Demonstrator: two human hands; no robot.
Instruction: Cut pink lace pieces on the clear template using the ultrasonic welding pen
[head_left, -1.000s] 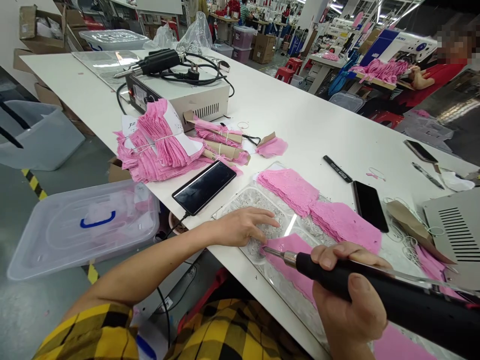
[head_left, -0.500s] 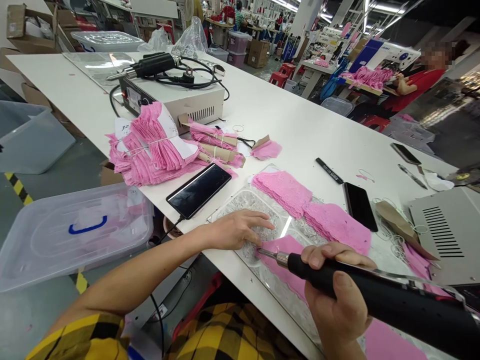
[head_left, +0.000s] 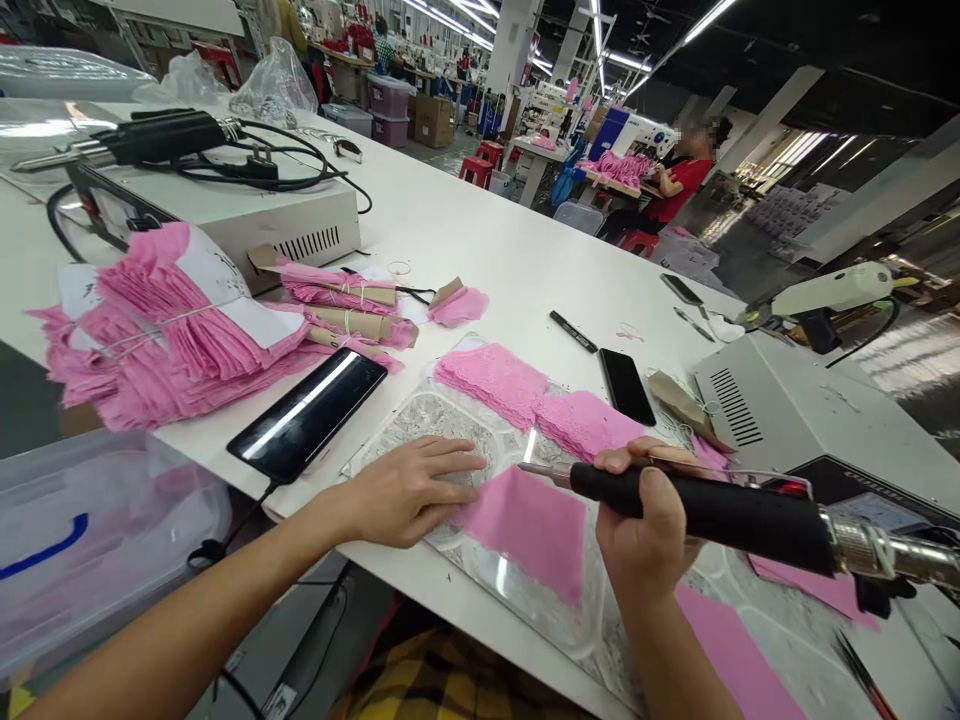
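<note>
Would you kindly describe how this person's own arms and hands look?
The left hand and right hand are bare, with no gloves or watches visible. The visible forearms are uncovered. A yellow-and-black checked garment shows at the bottom edge.

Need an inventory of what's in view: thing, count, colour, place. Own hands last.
loose piece: 1, pink, at the held tool's tip
handheld tools: 2, black-handled, right hand and left box
clear board: 1, transparent, under loose piece
fabric stacks: 2, pink, board's far side
tied bundles: several, pink, table's left
phones: 3, black, around the board and farther right
marker: 1, black, mid-table
vented boxes: 2, pale, table's left and right
table: 1, white, foreground
blue-handled bin: 1, clear, lower left
co-worker: 1, red top, background
left hand: 1, bare, at loose piece's left edge
right hand: 1, bare, gripping a tool
</note>
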